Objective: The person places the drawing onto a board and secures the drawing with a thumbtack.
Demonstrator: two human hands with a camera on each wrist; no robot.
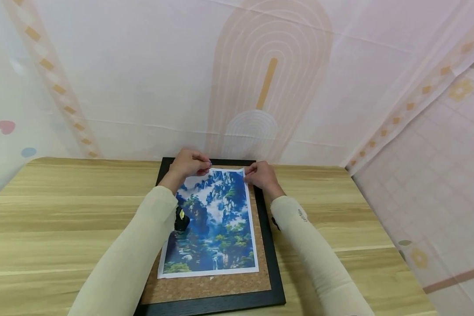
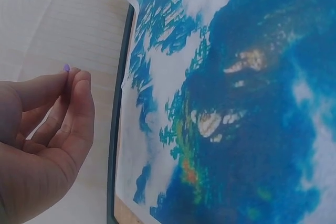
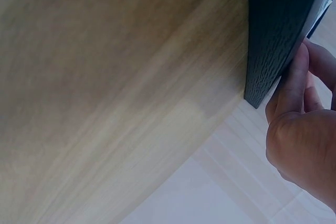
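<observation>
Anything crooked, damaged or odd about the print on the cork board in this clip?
The landscape print lies slightly askew on the cork board, its sides not parallel to the black frame. The left hand pinches a small purple pushpin; the right hand holds the print's top corner. No tears or spills show.

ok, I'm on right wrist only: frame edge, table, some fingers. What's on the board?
Observer: A landscape print lies on the cork board, inside the black frame.
Operator: What's the right hand doing?
Observer: The right hand holds the print's top right corner, and the paper lifts a little there.
Operator: And the left?
Observer: The left hand pinches a small purple pin between thumb and forefinger, near the print's top left corner.
</observation>
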